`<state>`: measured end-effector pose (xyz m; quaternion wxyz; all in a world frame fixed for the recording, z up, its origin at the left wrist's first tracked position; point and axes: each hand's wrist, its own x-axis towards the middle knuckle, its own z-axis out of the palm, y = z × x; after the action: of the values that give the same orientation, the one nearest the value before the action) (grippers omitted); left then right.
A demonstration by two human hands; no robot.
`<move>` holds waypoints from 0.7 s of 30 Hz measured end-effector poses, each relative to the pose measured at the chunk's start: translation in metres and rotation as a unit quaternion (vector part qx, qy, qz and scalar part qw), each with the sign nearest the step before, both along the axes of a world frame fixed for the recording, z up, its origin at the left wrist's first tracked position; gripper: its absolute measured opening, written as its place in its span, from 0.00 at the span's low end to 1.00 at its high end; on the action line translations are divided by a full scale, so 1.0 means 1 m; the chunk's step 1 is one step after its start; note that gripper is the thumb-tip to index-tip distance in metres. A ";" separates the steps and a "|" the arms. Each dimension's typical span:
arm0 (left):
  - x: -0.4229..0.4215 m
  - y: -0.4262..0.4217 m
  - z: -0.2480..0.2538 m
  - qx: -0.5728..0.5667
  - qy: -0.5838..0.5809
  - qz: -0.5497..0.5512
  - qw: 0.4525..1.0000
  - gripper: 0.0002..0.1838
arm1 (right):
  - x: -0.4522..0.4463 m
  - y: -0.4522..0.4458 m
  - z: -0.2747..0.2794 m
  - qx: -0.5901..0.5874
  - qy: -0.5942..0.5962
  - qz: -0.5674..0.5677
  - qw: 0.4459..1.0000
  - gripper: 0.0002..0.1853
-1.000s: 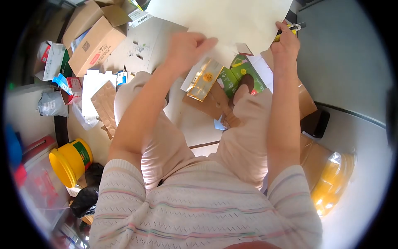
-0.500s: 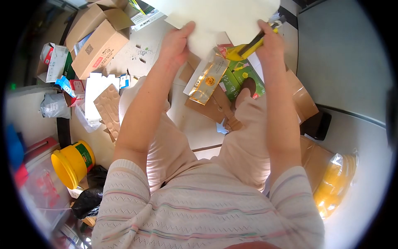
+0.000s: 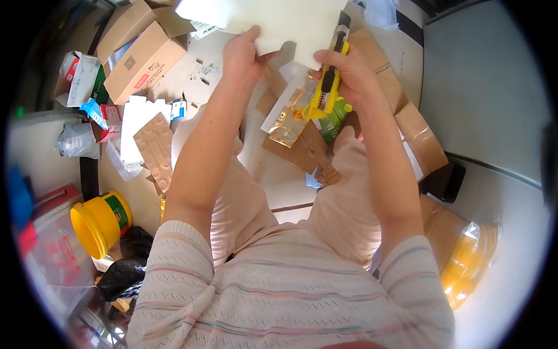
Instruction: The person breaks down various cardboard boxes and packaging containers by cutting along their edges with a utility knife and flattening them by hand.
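My left hand [image 3: 240, 58] is closed on the lower left edge of a cream cardboard sheet [image 3: 285, 26], its thumb on top. In my right hand [image 3: 357, 74] is a yellow and black utility knife [image 3: 326, 87], tilted upward, with its dark end overlapping the sheet's right side. The right thumb lies at the sheet's edge, and whether it grips the sheet too I cannot tell. Below the knife lie a white and gold box [image 3: 290, 119] and a green printed carton [image 3: 331, 125], partly covered by the hand and knife. The sheet's far edge is cut off by the view.
An opened brown carton [image 3: 142, 64] stands at the upper left. White sheets [image 3: 135, 125] and a molded brown cardboard piece [image 3: 156, 148] lie by my left leg. A yellow bucket [image 3: 102, 224] is at lower left. Flattened cardboard [image 3: 421, 139] lies right, beside a grey panel [image 3: 479, 87].
The cream sheet has shifted left. My right hand has moved left and slightly down, turning the utility knife from a slanted to a steeper position. My left hand keeps its hold on the sheet.
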<state>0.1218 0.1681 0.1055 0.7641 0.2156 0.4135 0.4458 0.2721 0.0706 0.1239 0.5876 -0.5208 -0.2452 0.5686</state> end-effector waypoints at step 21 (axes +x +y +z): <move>-0.249 0.039 -0.039 0.070 0.110 0.193 0.972 0.17 | 0.010 0.017 -0.001 0.063 0.068 0.041 0.995 0.12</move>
<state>-0.1271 0.2066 0.0662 0.5964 0.2323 0.4967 0.5861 0.2824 0.0881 0.1227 0.6109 -0.4327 -0.2609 0.6095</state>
